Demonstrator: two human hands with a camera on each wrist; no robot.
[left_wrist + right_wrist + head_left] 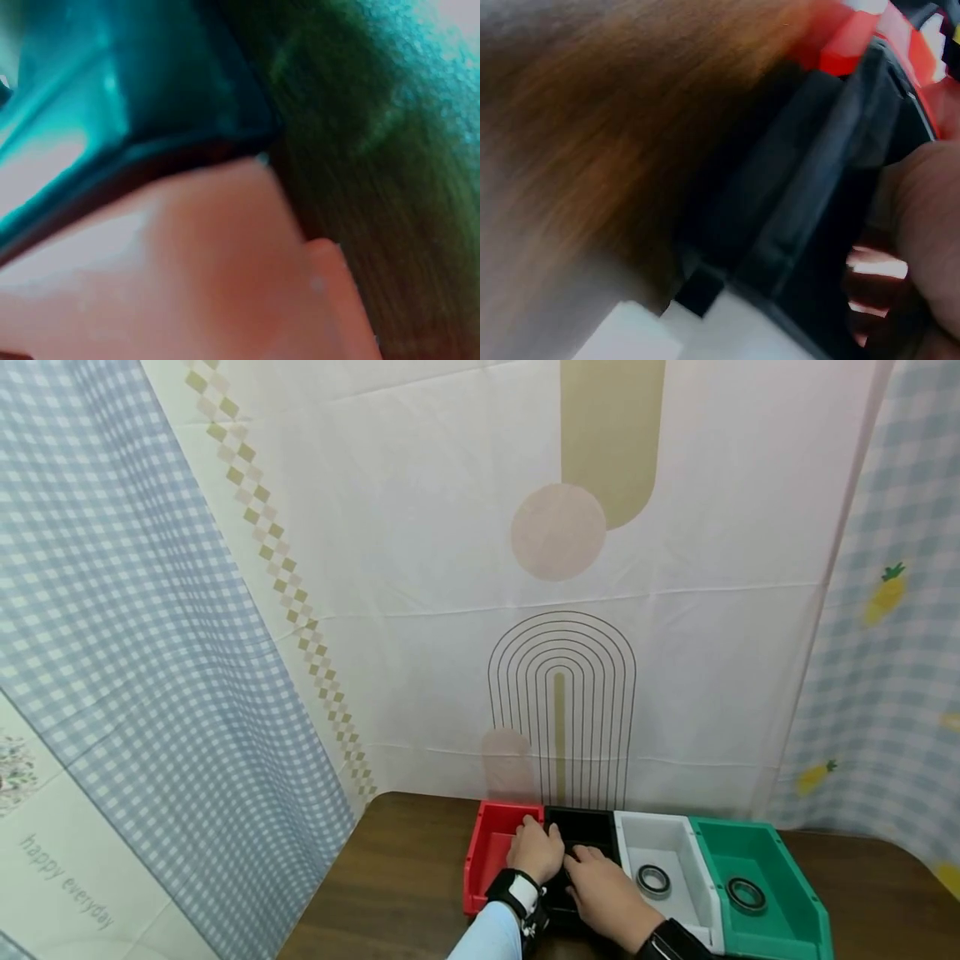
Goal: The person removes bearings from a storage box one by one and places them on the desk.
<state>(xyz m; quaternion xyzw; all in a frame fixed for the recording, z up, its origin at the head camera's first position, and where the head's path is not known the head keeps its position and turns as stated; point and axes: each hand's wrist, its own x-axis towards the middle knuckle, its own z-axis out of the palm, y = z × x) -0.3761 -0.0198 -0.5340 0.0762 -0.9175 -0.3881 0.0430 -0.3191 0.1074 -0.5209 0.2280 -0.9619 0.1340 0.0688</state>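
Note:
My left hand (536, 850) reaches over the shared side of the red bin (491, 852) and the black bin (581, 821). Close to its right, my right hand (603, 893) reaches into the black bin, fingers pointing left. In the right wrist view, part of the right hand (934, 217) shows inside the black bin's front wall (795, 187); its fingertips are hidden. Whether either hand holds something cannot be seen. One bearing (653, 882) lies in the white bin (693, 881), another bearing (746, 895) in the green bin (795, 881).
All the bins stand side by side on a brown wooden table (375, 868). A white patterned cloth (420, 677) hangs directly behind it, with checked cloths at both sides. The left wrist view is blurred, showing bin walls at close range.

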